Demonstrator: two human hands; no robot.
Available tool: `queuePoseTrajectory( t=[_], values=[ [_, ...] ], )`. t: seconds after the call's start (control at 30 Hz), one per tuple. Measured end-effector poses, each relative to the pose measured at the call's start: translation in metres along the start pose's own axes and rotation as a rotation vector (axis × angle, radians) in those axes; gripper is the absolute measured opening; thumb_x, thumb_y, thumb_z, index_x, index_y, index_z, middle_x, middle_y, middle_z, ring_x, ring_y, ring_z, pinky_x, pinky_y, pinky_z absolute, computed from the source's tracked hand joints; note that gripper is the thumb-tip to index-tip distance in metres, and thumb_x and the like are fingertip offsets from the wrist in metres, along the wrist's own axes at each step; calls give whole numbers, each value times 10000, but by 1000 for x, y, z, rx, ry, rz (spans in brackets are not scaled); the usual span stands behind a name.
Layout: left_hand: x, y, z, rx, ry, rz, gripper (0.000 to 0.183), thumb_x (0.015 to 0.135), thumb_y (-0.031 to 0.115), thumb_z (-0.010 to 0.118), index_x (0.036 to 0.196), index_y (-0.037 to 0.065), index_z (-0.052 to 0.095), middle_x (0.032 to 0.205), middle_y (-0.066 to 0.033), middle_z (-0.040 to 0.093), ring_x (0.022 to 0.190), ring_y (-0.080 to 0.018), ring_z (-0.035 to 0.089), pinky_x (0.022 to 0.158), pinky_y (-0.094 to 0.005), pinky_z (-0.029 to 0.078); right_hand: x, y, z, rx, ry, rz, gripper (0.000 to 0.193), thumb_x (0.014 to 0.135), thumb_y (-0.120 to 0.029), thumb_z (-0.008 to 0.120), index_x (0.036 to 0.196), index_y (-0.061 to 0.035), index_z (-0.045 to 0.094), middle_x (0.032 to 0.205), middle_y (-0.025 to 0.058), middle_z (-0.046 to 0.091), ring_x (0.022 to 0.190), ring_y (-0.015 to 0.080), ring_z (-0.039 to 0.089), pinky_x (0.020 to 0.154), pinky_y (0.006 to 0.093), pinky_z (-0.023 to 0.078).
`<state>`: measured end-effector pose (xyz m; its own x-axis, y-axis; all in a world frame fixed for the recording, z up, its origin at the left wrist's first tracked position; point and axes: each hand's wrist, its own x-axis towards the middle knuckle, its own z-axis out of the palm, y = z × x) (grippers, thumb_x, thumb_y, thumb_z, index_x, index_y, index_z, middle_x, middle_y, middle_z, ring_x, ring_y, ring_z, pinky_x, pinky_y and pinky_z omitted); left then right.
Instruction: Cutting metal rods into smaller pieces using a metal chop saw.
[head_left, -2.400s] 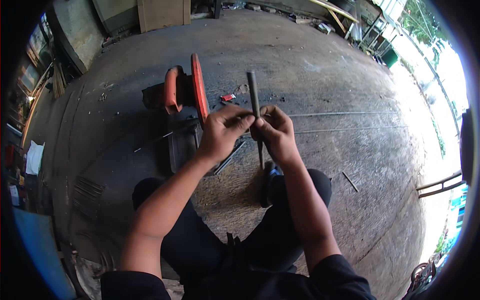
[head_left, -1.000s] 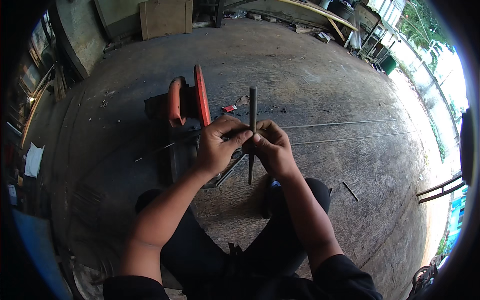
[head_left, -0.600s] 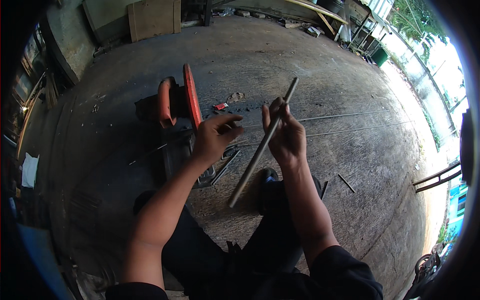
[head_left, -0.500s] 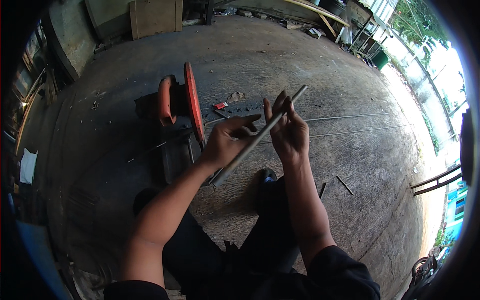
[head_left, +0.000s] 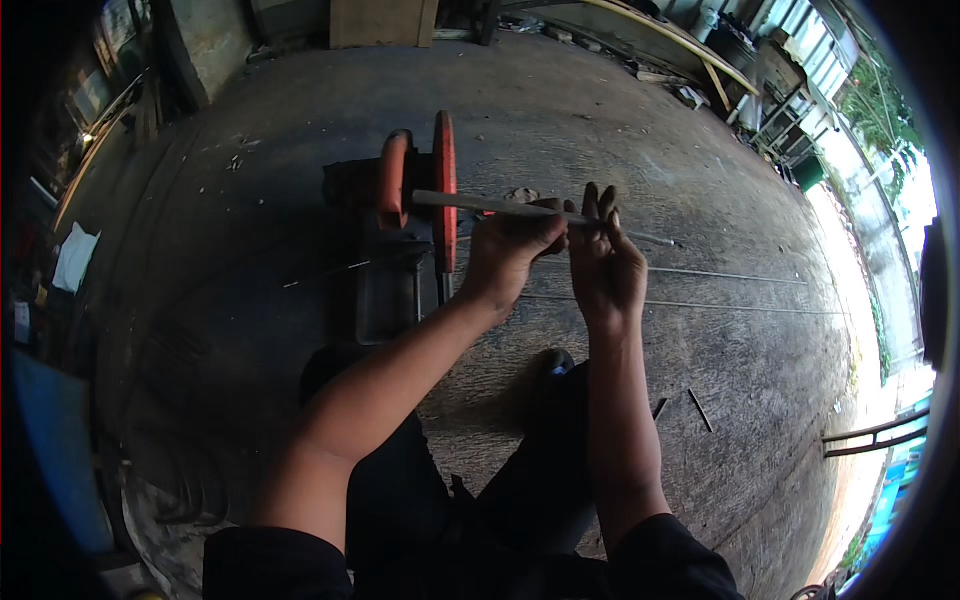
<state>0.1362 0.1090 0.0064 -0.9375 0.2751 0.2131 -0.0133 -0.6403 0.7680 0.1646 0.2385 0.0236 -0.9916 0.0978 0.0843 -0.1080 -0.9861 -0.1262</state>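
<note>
A thin grey metal rod lies nearly level across both hands, its left end in front of the red guard of a cut-off saw. My left hand is closed round the rod near its middle, thumb along it. My right hand holds the rod farther right between thumb and fingers, other fingertips pointing up; the rod's right end sticks out past it. Beyond the left hand, the saw's red handle and dark base stand on the floor.
Two long thin rods lie on the rough concrete floor to the right. Short dark offcuts rest nearer me. A white sheet is at the far left, a wooden board at the back wall.
The rod has swung from a steep slant to nearly level, its left end rising toward the saw guard. My left hand has closed on it. The view has shifted left.
</note>
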Motion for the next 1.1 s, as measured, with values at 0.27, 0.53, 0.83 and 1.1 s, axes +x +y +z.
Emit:
queuePoseTrajectory(
  t=[0.27,0.53,0.83,1.1],
  values=[
    [2,2,-2,7,-25,18,225,836,158,695,962,-19,636,848,-67,646,781,-143,616,779,-292,509,5,6,-9,44,-84,111,517,895,92,367,1391,0,257,1428,166,332,1333,258,345,1069,355,352],
    [2,7,-1,-42,23,50,237,813,173,724,888,-37,644,807,-95,667,753,-141,632,738,-281,519,8,13,-12,52,-147,151,507,911,67,346,1403,-11,247,1420,176,345,1338,281,331,1038,366,373],
    [7,19,-6,-163,121,8,227,823,227,720,918,42,629,827,-33,639,762,-124,612,742,-272,494,1,32,11,-403,-150,-44,542,931,10,357,1435,-66,172,1470,178,274,1347,314,312,1098,452,311],
    [11,29,-16,-261,73,-30,143,871,177,657,940,69,594,835,-12,615,744,-111,610,706,-255,515,0,42,11,-487,-105,-108,342,942,-54,488,1269,26,429,1301,159,470,1134,245,530,943,396,489]
  ],
)
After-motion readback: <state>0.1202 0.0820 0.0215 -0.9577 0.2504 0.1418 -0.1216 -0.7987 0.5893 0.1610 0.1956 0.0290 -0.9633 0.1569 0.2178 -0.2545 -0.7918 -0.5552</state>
